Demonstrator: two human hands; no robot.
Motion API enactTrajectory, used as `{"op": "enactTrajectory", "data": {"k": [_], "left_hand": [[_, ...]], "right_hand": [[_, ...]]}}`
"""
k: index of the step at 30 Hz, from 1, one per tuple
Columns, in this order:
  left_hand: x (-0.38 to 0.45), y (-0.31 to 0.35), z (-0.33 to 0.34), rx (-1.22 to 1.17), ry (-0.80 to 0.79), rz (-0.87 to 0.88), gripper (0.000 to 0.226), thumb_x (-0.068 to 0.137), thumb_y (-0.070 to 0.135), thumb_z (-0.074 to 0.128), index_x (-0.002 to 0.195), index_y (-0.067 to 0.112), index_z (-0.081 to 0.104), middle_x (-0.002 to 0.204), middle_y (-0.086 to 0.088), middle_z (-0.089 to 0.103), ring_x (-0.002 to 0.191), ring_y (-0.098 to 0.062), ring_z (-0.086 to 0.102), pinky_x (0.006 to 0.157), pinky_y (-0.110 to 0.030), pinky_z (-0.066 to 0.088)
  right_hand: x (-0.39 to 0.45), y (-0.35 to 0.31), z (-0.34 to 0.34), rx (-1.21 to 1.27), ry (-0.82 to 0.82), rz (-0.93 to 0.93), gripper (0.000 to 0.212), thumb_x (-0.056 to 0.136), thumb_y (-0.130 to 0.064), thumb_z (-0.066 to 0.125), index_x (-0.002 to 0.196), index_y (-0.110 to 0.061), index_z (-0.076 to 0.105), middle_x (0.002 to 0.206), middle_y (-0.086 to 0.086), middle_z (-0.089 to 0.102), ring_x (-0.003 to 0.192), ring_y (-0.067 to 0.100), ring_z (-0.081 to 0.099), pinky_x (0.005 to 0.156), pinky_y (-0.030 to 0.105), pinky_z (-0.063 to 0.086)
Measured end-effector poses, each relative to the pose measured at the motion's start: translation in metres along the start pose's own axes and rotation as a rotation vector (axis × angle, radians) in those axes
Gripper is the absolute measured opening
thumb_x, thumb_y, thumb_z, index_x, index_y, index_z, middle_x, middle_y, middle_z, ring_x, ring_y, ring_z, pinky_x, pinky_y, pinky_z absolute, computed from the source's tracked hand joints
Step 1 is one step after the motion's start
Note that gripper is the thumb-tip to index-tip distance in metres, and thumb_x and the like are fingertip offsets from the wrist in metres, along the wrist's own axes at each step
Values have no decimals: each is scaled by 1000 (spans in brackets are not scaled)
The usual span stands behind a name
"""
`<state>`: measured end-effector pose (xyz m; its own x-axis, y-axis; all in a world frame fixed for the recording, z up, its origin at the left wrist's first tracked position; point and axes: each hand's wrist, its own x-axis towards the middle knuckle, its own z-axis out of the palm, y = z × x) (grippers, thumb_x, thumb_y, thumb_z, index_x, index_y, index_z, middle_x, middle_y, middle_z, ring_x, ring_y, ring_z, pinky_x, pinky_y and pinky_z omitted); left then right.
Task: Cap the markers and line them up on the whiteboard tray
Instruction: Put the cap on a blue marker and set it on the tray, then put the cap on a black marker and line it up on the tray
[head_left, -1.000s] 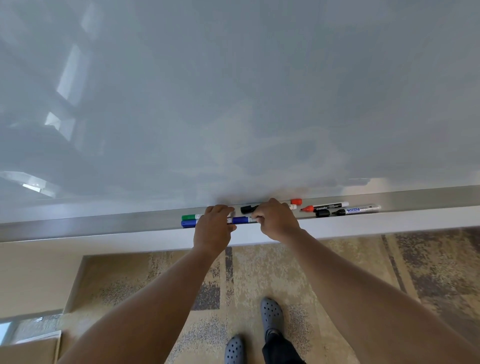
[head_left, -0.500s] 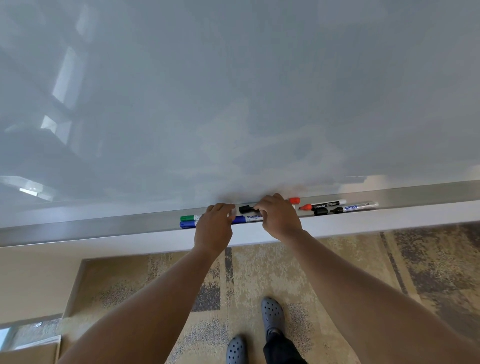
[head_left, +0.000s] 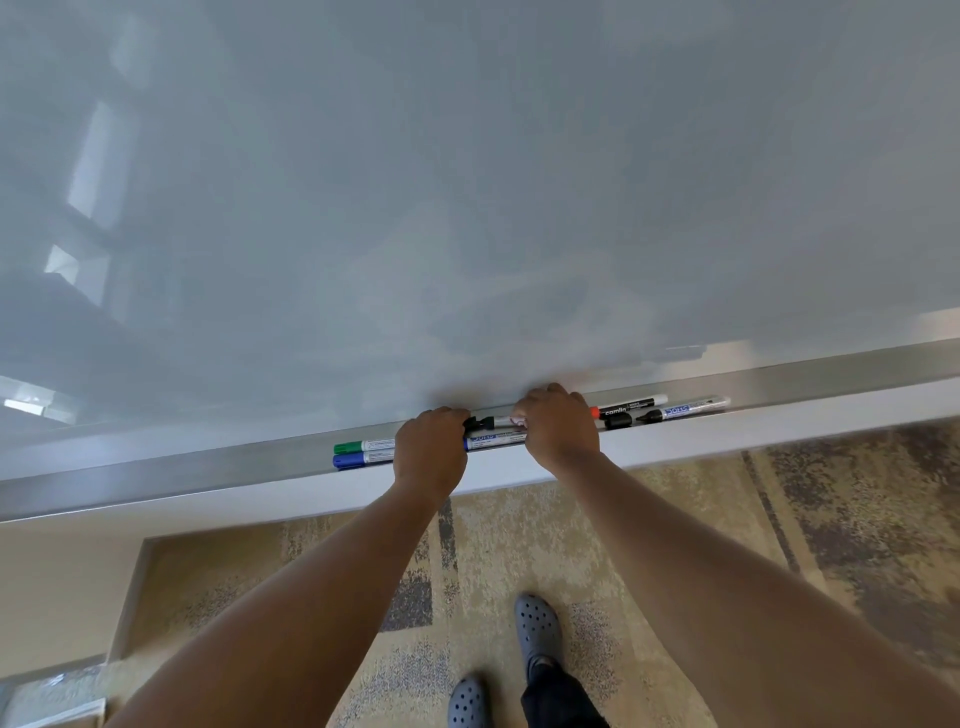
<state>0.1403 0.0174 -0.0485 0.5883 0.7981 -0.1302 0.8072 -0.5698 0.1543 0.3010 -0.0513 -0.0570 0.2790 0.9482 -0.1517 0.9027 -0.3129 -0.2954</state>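
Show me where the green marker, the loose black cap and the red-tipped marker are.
green marker (head_left: 358, 446), head view, on its green cap
loose black cap (head_left: 618, 421), head view, on its middle
red-tipped marker (head_left: 626, 407), head view, on its black barrel

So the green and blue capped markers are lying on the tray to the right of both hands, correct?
Not quite. The head view shows the green-capped marker and blue-capped marker lying on the tray to the left of both hands, beyond the left hand; the right hand is farther right.
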Motion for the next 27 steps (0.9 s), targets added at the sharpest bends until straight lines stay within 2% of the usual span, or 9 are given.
{"op": "enactTrajectory", "data": {"k": [4,10,15,18,23,27], "left_hand": [[5,5,2,31,-5,0,27,87,7,57,100,27,70,87,4,67,73,-20,65,60,-29,51],[11,8,4,59,-23,6,25,88,6,58,96,26,72,84,3,66,73,-21,65,58,-27,45],[16,8,5,5,-32,5,25,90,9,57,102,25,72,90,1,67,77,-23,66,64,-31,50],[16,8,7,-64,-33,-19,22,93,14,55,104,25,71,95,0,68,79,-24,65,65,-30,48],[12,7,7,-130,7,-48,22,94,15,55,106,26,70,99,2,67,80,-23,63,63,-26,38],[9,5,3,-213,28,-55,24,93,11,56,105,24,72,101,0,68,82,-25,64,68,-29,48]], "right_hand": [[1,1,2,-21,9,-6,40,82,1,46,112,-16,66,112,2,66,110,25,52,89,35,40],[3,2,2,-16,22,-21,37,84,0,46,110,-17,67,109,2,68,106,25,55,85,34,39],[4,1,6,-33,63,-40,32,87,-3,47,108,-17,67,104,3,70,101,25,58,83,34,41],[4,0,7,-19,75,-49,33,83,1,47,105,-15,68,101,4,70,98,27,58,81,35,42],[0,1,7,-14,134,-51,29,74,2,60,97,-14,69,93,5,71,91,30,61,75,35,45],[-4,0,2,-24,161,-54,31,66,0,69,93,-16,69,88,0,71,89,27,59,71,33,42]]}}
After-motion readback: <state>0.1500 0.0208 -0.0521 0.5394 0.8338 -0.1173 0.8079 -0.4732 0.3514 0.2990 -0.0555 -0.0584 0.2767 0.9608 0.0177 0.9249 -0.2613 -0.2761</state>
